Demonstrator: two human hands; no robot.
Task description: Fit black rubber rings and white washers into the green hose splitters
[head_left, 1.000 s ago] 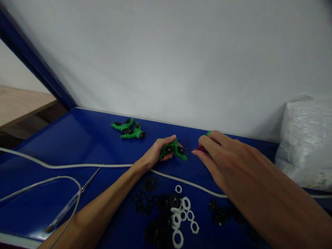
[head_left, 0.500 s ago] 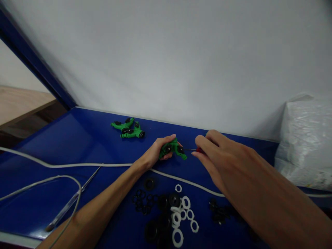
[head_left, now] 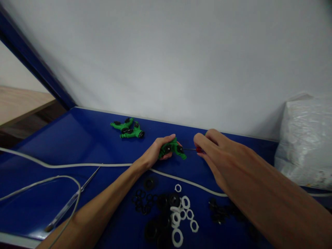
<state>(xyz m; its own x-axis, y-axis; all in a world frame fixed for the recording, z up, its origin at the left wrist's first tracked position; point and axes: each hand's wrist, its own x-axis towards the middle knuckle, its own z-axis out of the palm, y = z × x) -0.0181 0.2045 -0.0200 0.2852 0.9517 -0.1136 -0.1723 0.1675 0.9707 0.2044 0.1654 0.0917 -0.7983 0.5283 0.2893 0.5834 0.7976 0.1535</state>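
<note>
My left hand (head_left: 162, 147) is closed around a green Y-shaped hose connector (head_left: 178, 151) with black valve knobs, held above the blue table. In my right hand (head_left: 215, 143) is a screwdriver (head_left: 199, 149); its red handle shows between thumb and fingers. The thin shaft points left, and its tip meets the connector at the right-hand black knob. Whether the tip sits in a screw is too small to tell. Two more green Y connectors (head_left: 133, 132) with black knobs lie together on the table, behind and left of my left hand.
White ring washers (head_left: 177, 238), black rings (head_left: 149, 184) and small black parts (head_left: 219, 211) lie in front of my hands. A pale cable (head_left: 111, 165) crosses the table (head_left: 85, 135). At left lies a clear-handled tool (head_left: 67, 206); a plastic-wrapped bundle (head_left: 306, 145) stands at right.
My right hand's fingers have shifted slightly around the screwdriver handle, the thumb drawing back a little. The left hand and the connector stay almost where they were.
</note>
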